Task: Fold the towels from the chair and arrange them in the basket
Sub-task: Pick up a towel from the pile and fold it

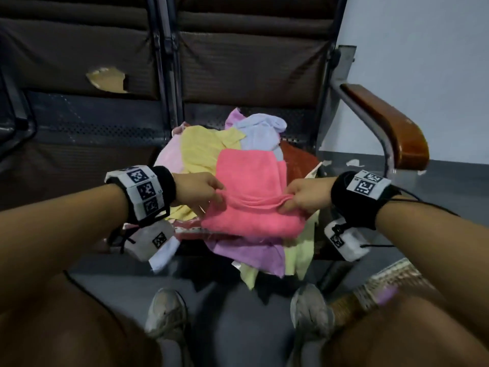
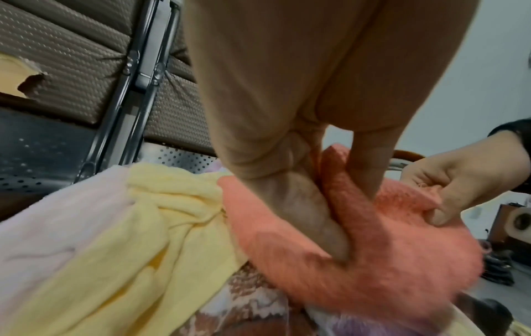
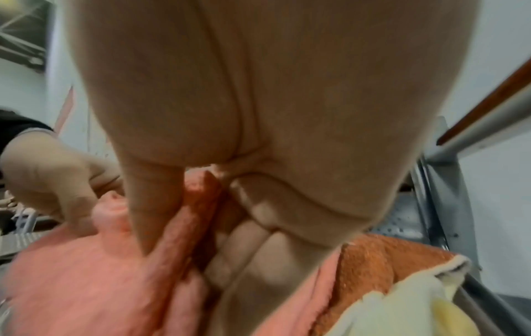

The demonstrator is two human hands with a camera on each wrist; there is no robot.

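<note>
Now both hands pinch the pink towel atop the pile
Left hand and right hand grip opposite ends; loose folds may sag or snag the yellow towel

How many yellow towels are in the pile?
2, maybe more hidden underneath. One yellow towel lies at the back left of the pile, beside the pink towel. A paler yellow-green towel hangs off the front right.
</note>
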